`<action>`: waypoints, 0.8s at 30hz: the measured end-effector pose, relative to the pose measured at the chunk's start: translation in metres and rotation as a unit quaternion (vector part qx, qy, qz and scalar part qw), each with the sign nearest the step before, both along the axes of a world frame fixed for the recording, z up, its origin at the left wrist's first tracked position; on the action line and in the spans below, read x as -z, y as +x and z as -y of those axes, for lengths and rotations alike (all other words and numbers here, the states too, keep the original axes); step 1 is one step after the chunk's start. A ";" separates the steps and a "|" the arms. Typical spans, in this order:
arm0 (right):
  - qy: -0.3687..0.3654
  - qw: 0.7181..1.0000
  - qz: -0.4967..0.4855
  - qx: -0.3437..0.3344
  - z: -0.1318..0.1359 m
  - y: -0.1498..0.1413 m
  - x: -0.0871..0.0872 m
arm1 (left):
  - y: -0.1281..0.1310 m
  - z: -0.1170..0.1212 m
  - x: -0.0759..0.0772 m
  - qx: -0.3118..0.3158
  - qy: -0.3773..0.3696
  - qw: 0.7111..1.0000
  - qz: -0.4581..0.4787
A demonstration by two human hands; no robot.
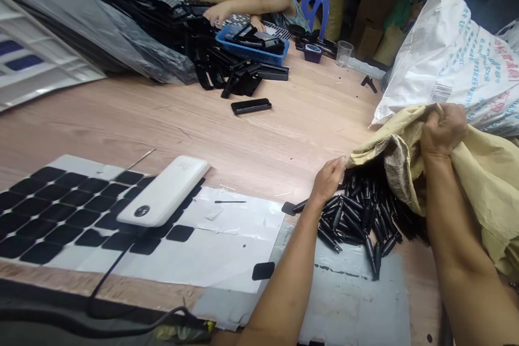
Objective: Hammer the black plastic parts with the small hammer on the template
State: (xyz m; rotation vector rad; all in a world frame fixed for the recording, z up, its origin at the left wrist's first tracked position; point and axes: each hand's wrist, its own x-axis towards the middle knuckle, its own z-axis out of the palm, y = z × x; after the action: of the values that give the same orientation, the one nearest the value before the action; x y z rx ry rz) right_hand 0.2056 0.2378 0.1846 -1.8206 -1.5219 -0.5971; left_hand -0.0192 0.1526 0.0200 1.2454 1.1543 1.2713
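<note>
A yellowish woven sack (494,173) lies tilted at the table's right side, its mouth toward the tabletop. My left hand (329,179) pinches the left edge of that mouth. My right hand (444,128) is closed in a fist around a bunched fold of the sack higher up. From the opening, a heap of small black plastic parts (357,216) spreads over a grey sheet (360,303). These parts are slim and elongated; their exact kind I cannot tell. The sack's inside is mostly hidden.
A white power bank (164,192) with a cable lies on a sheet of black stickers (52,205). A blue basket (251,51) of black parts stands at the back, near a person's arms (251,8). A white printed bag (450,59) stands behind the sack.
</note>
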 end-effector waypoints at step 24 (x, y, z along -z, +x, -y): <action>0.283 0.948 0.026 -0.141 0.034 0.002 -0.037 | 0.004 0.001 0.000 0.072 0.011 0.996 -0.055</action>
State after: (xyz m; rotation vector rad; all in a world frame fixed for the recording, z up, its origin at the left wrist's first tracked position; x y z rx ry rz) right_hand 0.2078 0.2039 0.2211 -1.1398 -1.4205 -0.8413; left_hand -0.0156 0.1519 0.0200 1.4048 1.1086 1.1221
